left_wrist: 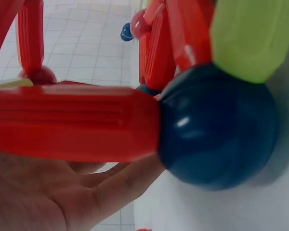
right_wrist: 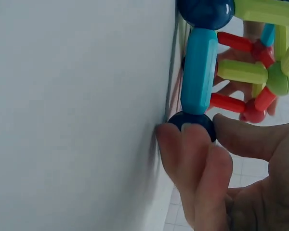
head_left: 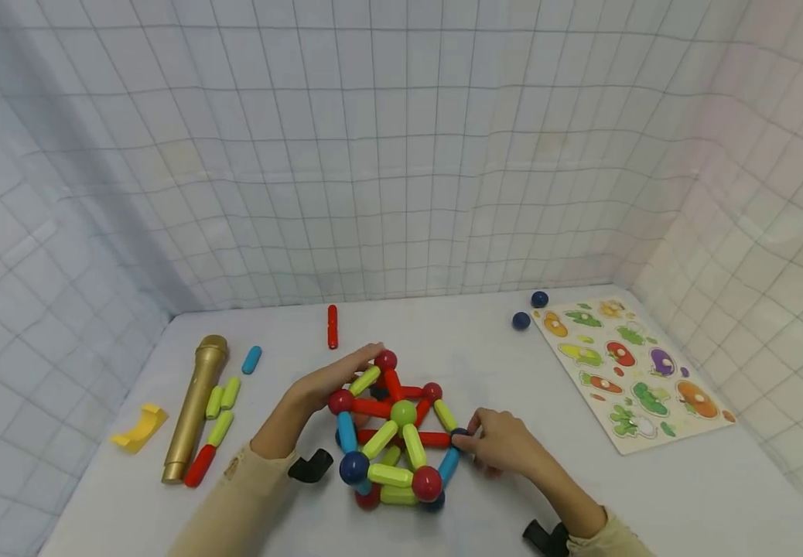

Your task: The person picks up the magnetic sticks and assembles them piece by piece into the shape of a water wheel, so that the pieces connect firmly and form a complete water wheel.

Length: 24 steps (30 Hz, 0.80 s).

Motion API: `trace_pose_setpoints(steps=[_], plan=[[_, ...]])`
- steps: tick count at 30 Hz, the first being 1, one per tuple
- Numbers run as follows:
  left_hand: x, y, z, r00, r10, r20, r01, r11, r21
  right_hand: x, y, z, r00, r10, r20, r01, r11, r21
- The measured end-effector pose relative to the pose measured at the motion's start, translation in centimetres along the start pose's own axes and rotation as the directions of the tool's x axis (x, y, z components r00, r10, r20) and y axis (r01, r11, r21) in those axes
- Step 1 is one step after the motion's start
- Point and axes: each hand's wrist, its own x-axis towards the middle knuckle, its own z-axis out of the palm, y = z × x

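Both hands work on the rod-and-ball structure [head_left: 394, 433], low centre of the head view on the white table [head_left: 652, 495]. Right hand [head_left: 506, 445] pinches a dark blue ball [right_wrist: 192, 122] at the structure's right corner, thumb and fingers clamped on it, a cyan rod [right_wrist: 198, 70] above. Left hand [head_left: 325, 383] lies with straight fingers against the far left side, under a red rod [left_wrist: 72, 120]. Step, by my reading: seating that corner ball. Next move calls for steady bracing from the left. Outward: gold microphone [head_left: 196, 406] at left, loose rods [head_left: 223, 394], puzzle board [head_left: 634, 371] at right.
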Motion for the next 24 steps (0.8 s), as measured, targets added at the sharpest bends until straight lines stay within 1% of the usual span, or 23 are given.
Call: trace_pose_setpoints(steps=[3,4,6,8,10,12,14,16,18,21,24], plan=[[-0.8,-0.5,0.0,0.998,0.052,-0.036,-0.052,0.999,-0.012,1.4,-0.9,-0.3,0.999,-0.031,0.012,0.031,0.999,0.018],[-1.1,-0.7,0.0,0.996,0.063,-0.066,-0.065,0.998,-0.025,2.0,-1.2,-0.5,0.999,-0.034,0.015,0.034,0.999,0.022],[-1.8,-1.1,0.4,0.985,0.055,-0.165,-0.067,0.995,-0.069,3.3,-1.7,-0.8,0.999,-0.04,0.013,0.04,0.999,0.029],[-2.8,-1.5,1.0,0.965,0.02,-0.262,-0.055,0.99,-0.127,4.8,-2.2,-1.1,0.999,-0.047,-0.001,0.047,0.998,0.045],[-3.5,-1.8,1.5,0.938,-0.028,-0.345,-0.042,0.98,-0.195,6.4,-2.4,-1.4,0.999,-0.052,-0.003,0.052,0.994,0.096],[-4.0,-2.0,2.0,0.914,-0.08,-0.397,-0.023,0.968,-0.248,7.8,-2.5,-1.9,0.998,-0.069,0.009,0.067,0.983,0.172],[-4.5,-2.0,2.1,0.894,-0.117,-0.433,-0.01,0.96,-0.28,8.4,-2.7,-2.4,0.997,-0.082,0.008,0.077,0.961,0.265],[-4.8,-1.9,2.2,0.88,-0.127,-0.457,-0.016,0.955,-0.297,7.9,-2.8,-2.7,0.995,-0.102,-0.013,0.1,0.931,0.35],[-4.8,-1.9,2.3,0.875,-0.114,-0.471,-0.038,0.953,-0.3,6.6,-2.8,-2.4,0.99,-0.126,-0.059,0.139,0.898,0.418],[-4.7,-2.1,2.7,0.872,-0.089,-0.482,-0.071,0.95,-0.304,4.1,-3.1,-0.8,0.976,-0.182,-0.121,0.218,0.853,0.474],[-4.8,-2.6,3.1,0.859,-0.075,-0.507,-0.095,0.949,-0.301,2.6,-3.6,1.3,0.953,-0.248,-0.174,0.302,0.811,0.501]])
